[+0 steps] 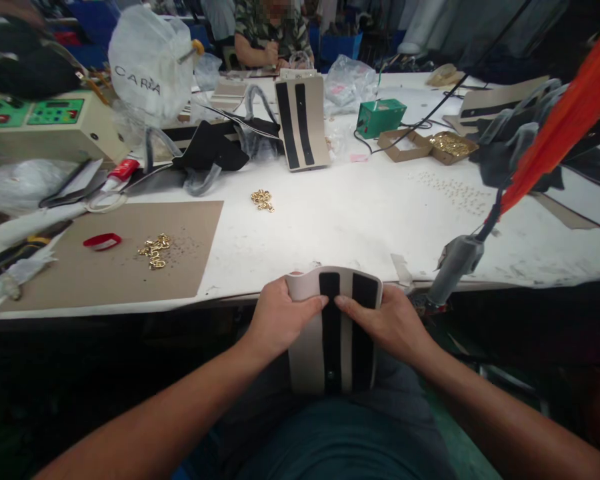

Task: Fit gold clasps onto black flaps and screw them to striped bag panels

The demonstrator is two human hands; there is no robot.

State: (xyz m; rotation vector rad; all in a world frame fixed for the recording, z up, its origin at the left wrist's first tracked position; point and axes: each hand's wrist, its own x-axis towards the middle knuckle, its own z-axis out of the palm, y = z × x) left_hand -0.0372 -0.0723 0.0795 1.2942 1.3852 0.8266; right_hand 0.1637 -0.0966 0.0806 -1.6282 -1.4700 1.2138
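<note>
pretty even grip here, left hand [286, 317] and right hand [387, 321] both pinching the striped panel [332, 343] at its far end, long axis running back toward the lap [401, 390].

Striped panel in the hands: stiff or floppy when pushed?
The striped panel likely flexes, since its top edge curves between the left hand and right hand. It probably won't flop completely, as its lower part looks fairly flat.

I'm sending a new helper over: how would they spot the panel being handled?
Go to the near edge of the white table. There the left hand and right hand grip a pale panel with two black stripes. Unlike the similar striped piece standing on the table, it is held.
</note>
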